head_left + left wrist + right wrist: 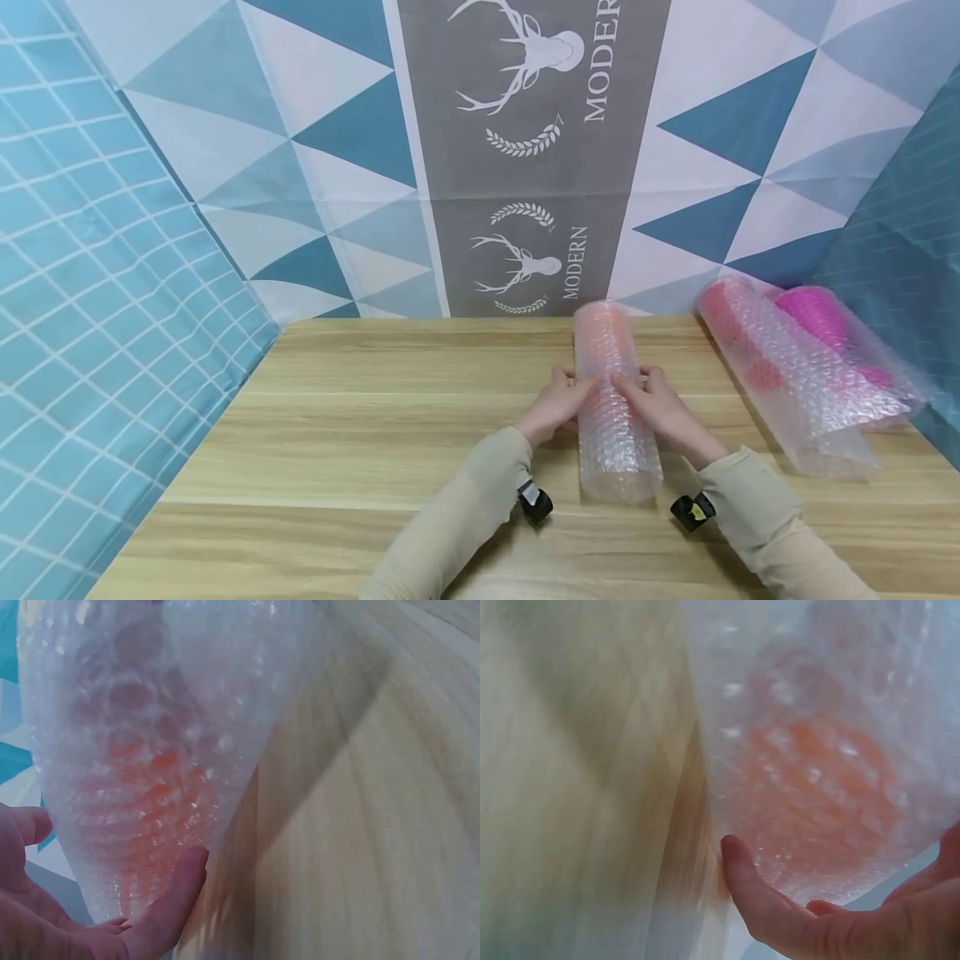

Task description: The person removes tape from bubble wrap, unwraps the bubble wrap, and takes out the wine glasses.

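Observation:
A roll of bubble wrap (618,442) lies lengthwise toward the back of the wooden table, with an orange object (606,329) inside its far part; the wrap blurs that object's shape. My left hand (553,404) grips the roll from its left side, thumb on top. From the right side my right hand (667,408) holds it the same way, the two thumbs close together. Ridged orange shows through the bubbles in the left wrist view, beside the left thumb (176,900). In the right wrist view the right thumb (754,892) rests along the wrap.
To the right lie bubble-wrapped bundles with a red object (723,304) and a magenta object (813,312) inside, their loose wrap spreading over the table (360,433). A patterned cloth (360,167) stands behind the table's back edge, and blue checked cloth (97,292) hangs at left.

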Motion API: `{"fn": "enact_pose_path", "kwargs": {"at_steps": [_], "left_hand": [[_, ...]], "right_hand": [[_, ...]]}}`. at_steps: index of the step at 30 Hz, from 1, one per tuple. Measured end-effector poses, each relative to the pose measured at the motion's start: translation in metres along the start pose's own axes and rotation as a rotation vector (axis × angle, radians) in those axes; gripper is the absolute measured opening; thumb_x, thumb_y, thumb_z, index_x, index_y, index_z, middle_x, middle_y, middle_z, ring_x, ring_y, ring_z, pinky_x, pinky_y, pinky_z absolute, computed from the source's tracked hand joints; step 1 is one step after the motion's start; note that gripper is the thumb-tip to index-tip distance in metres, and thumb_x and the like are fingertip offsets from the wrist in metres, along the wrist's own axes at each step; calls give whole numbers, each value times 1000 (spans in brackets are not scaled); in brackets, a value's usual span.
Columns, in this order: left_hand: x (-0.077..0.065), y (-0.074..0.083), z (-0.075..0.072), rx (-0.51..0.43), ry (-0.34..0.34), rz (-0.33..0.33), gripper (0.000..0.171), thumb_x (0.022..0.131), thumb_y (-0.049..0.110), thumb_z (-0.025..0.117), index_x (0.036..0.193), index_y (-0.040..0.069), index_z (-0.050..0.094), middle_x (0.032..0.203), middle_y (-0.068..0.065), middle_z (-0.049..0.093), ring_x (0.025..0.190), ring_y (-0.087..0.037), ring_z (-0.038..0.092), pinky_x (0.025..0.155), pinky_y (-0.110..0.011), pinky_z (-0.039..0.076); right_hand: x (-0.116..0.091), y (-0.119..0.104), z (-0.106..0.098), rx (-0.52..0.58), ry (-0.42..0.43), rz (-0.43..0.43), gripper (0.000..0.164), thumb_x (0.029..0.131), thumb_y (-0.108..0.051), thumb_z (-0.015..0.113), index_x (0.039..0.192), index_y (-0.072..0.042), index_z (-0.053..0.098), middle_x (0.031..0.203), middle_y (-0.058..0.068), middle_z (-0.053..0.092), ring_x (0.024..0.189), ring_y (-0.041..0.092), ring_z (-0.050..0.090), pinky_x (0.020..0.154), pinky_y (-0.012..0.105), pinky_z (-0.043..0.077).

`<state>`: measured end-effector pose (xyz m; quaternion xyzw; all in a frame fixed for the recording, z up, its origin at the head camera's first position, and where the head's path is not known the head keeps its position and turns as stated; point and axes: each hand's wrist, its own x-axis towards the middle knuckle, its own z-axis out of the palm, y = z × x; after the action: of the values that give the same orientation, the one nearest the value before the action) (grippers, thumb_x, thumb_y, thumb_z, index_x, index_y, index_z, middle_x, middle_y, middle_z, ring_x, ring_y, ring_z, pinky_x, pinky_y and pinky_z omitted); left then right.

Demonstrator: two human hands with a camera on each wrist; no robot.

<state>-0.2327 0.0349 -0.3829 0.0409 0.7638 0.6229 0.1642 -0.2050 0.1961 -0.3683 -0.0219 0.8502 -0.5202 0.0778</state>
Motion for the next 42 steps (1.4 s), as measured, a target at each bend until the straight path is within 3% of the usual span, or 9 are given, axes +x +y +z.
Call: {"fn": "enact_pose_path", "kwargs": {"at_steps": [4, 14, 29, 37, 42], "left_hand": [[-4, 2, -8, 2, -47, -16, 61, 84, 44, 55, 125, 5, 32, 99, -13, 54, 72, -23, 62, 60, -35, 55], [-22, -2, -29, 6, -138, -6, 64, 85, 46, 54, 128, 7, 27, 96, -13, 59, 66, -21, 63, 60, -35, 55], [-48, -5, -48, 79, -141, 54, 57, 89, 40, 50, 127, 5, 26, 98, -15, 58, 68, -21, 61, 59, -37, 54], [-56, -12, -56, 64, -158, 63, 53, 90, 36, 49, 124, 3, 26, 96, -15, 58, 68, -19, 61, 59, -34, 54], [-62, -14, -59, 92, -164, 59, 54, 90, 38, 48, 123, 2, 26, 98, -15, 58, 76, -20, 62, 66, -33, 54]], "right_hand": [[0, -2, 3, 22, 2, -3, 69, 94, -38, 41, 130, 13, 12, 121, 37, 39, 101, 36, 54, 80, 41, 51], [-4, -7, 14, 152, -94, 19, 71, 91, -41, 47, 127, 4, 6, 118, 34, 41, 91, 26, 59, 79, 40, 52], [-11, -15, 34, 200, -119, 36, 68, 87, -36, 53, 121, -1, 5, 118, 27, 39, 93, 25, 57, 82, 37, 50], [-15, -17, 41, 223, -178, 23, 85, 86, -35, 55, 137, -6, -6, 130, 33, 34, 100, 30, 57, 88, 46, 47], [-15, -17, 46, 228, -188, 22, 90, 85, -36, 57, 141, -9, -9, 130, 31, 35, 103, 30, 56, 89, 45, 46]]}}
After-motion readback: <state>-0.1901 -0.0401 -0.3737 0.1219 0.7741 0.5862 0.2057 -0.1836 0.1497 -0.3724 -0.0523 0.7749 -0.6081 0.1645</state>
